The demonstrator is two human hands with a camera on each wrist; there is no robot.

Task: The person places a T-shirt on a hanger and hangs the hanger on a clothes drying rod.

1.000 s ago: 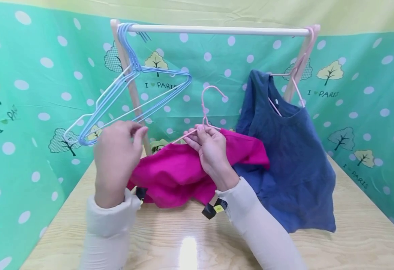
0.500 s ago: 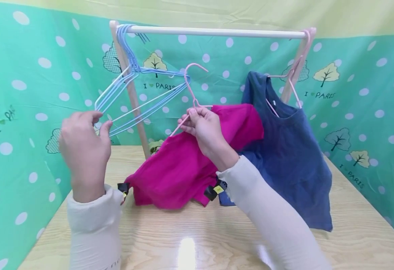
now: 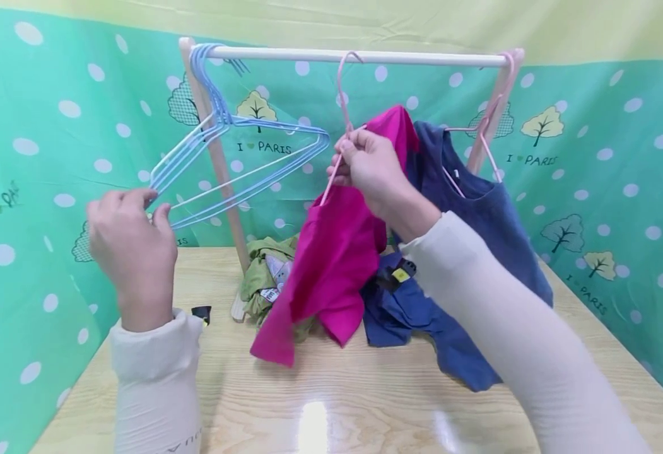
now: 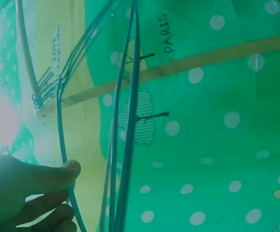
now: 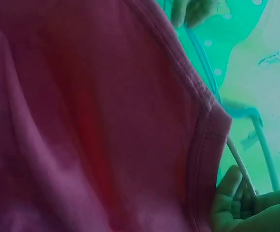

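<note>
In the head view my right hand [image 3: 379, 167] pinches a pink hanger [image 3: 340, 85] just below its hook. A magenta garment [image 3: 337, 252] hangs tilted from it, one shoulder high and the lower end toward the table. The hook overlaps the rack's white rail [image 3: 291, 54]. The garment's hem edge fills much of the right wrist view, fingers [image 5: 229, 193] at the hanger wire beside it. My left hand [image 3: 135, 243] is at the left end of several blue hangers [image 3: 221, 118]; in the left wrist view its thumb [image 4: 69, 169] and fingers pinch one hanger's wire [image 4: 61, 130].
A navy sleeveless garment [image 3: 467, 227] hangs at the rail's right end on another pink hanger [image 3: 490, 126], its lower part on the table [image 3: 252, 391]. Behind the magenta garment lies a crumpled olive cloth [image 3: 257, 277] by the rack's left leg [image 3: 220, 164].
My right hand has raised the pink hanger and magenta garment up to the rail, tilting it more. My left hand has moved left to the blue hangers' end. The olive cloth shows more.
</note>
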